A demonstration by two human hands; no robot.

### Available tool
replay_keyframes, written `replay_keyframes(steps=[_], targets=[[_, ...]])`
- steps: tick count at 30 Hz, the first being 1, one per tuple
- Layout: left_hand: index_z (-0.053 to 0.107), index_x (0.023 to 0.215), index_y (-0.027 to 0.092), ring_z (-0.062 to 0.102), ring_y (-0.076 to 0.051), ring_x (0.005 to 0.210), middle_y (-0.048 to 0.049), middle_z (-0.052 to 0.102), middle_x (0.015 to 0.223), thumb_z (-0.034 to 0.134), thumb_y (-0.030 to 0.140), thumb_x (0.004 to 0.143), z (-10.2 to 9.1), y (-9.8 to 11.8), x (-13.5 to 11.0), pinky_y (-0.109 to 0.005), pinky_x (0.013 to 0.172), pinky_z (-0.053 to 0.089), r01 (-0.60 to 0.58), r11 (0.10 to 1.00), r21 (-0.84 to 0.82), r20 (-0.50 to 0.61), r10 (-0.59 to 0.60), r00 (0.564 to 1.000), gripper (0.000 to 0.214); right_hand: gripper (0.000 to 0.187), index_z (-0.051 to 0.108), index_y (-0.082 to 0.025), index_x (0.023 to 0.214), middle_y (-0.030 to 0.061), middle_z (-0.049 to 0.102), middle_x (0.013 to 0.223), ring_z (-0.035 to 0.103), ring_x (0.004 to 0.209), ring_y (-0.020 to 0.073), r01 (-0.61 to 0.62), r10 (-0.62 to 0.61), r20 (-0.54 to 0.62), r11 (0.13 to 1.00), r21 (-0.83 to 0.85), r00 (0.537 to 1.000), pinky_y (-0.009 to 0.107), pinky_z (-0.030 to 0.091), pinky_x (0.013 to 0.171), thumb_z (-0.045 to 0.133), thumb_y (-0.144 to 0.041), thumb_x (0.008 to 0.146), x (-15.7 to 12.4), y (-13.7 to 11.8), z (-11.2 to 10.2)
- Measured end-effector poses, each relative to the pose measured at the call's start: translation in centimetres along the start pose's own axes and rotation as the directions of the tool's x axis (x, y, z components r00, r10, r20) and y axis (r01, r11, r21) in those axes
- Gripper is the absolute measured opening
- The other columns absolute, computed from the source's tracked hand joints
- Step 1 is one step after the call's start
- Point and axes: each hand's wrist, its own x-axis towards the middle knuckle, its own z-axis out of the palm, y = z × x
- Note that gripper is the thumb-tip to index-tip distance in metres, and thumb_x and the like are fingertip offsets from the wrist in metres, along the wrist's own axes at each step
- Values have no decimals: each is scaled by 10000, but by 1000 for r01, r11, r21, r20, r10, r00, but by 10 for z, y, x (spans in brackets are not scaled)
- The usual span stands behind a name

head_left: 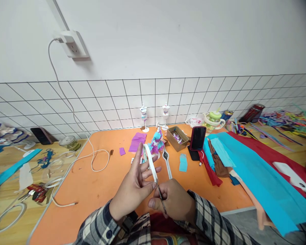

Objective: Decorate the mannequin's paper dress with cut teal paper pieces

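Observation:
My left hand [135, 189] pinches a white ribbon [151, 163], which loops over the raised index finger and comes down to the thumb. The other fingers are partly spread behind it. My right hand [174, 199] is closed around a pair of metal scissors [162, 199], whose blades meet the ribbon's lower end by my left thumb. Whether the blades are open is too small to tell. Just beyond my hands, a small doll dress form [157, 137] wears a blue and purple dress. A white strip with a dark eye-shaped opening [166, 156] lies to the right.
Two white dress forms [144, 119] stand near the wall. Purple fabric [137, 141], a cardboard box [177, 137] and a phone on a stand [197, 139] are on the orange table [91, 194]. Long blue fabric [260, 173] covers the right side; a white cable [93, 154] crosses the left.

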Motion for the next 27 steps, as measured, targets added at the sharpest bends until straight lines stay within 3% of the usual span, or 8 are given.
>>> replay_keyframes(steps=[13,18,20,23,27], targets=[[-119,1438,453,519,-276,1202,-132,388,1462,687,123,749,-4,-3,2,-269,698,508,29,1000,-5,-25,-29,999,1111,429,610,-173,589,-48,492,394,489,389,83,-26,26,10,999,-39,1000,186,346,463,586,-536,815,5,6,0],[-3,1474,404,544,-281,1177,-131,492,1374,717,168,748,-9,-5,5,-353,820,506,12,983,-186,2,-11,1000,1049,399,632,-167,604,-33,533,416,501,407,86,-73,72,-13,995,-71,997,184,351,465,586,-498,821,6,10,0],[19,1484,366,610,-269,1085,-135,577,1277,704,207,775,-11,-6,8,-383,836,504,38,973,-230,-50,-51,997,999,386,660,-164,629,-18,576,456,517,434,91,-86,86,-1,992,-93,996,183,342,455,606,-505,801,6,11,1],[40,1496,298,660,-251,985,-124,675,1113,697,230,793,-11,-9,15,-374,824,502,44,984,-170,-183,-75,980,965,402,709,-161,729,4,638,532,544,485,100,-91,96,49,992,-83,994,178,344,454,611,-547,784,6,12,3],[47,1501,248,671,-248,971,-105,718,1027,685,249,809,-8,-12,19,-406,888,473,6,998,-67,-217,-20,976,941,516,703,-135,771,34,680,623,530,477,90,-104,91,166,992,67,982,172,368,458,549,-627,797,6,10,1]])
